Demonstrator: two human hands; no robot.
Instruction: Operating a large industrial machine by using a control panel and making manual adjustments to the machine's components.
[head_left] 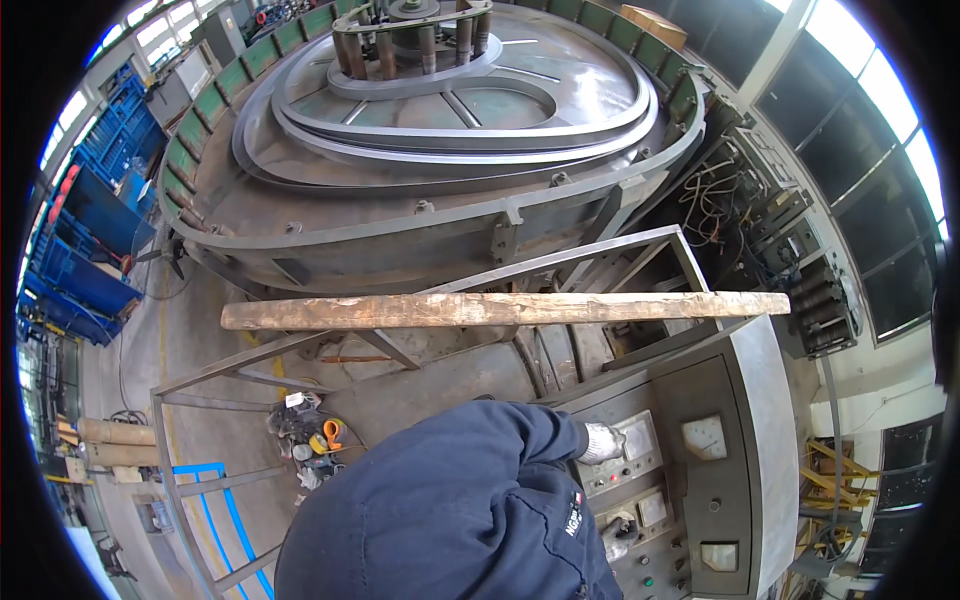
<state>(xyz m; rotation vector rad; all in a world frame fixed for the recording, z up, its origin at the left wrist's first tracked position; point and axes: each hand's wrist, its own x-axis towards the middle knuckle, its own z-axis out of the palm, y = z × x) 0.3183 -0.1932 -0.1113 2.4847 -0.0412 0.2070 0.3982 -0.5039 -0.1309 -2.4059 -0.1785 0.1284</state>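
My left hand [603, 443], in a white knitted glove below a navy sleeve, rests on the sloped grey control panel [672, 385]. Its fingers look stretched out beside a square white-faced meter [638, 436], above a row of small buttons. Lower on the same panel is my right hand [619, 540], also gloved, close to a second meter [652, 509]. Dark patches show at its fingers, and whether they grip a knob cannot be made out. My jacket hides the right arm. A green button [648, 582] sits below the right hand.
A long worn wooden plank [500, 310] lies across a metal railing [280, 348] before me. Beyond stands a large round machine table [400, 240] bearing a curved metal ring [440, 150]. Tools and an orange tape roll [332, 432] lie left; cables [715, 195] hang at right.
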